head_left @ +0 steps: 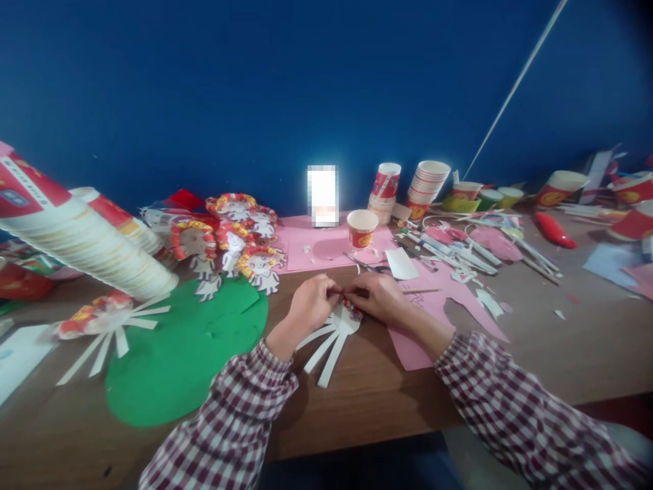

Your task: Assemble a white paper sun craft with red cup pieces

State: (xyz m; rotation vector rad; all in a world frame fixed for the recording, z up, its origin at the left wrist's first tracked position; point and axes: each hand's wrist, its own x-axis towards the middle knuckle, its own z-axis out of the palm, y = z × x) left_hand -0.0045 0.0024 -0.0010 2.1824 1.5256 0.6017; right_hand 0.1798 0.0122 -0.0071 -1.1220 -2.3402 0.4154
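Both hands meet over a paper cup cut into strips (334, 350), near the front of the brown table. Its white strips fan out toward me, and a red patterned part shows under the fingers. My left hand (312, 299) pinches the cup's far edge with thumb and forefinger. Close against it, my right hand (380, 297) pinches the same edge, fingertips almost touching the left ones. The fingers hide part of the cup there. Just beyond the right hand lie scissors (368, 265) and a white paper piece (401, 263).
Green paper (188, 367) lies left with another cut cup (109, 316) and a leaning cup stack (96, 238). Decorated paper figures (235, 238) sit behind. Pink paper (326, 252) holds a single cup (362, 229). Markers (454, 252) and scraps spread right.
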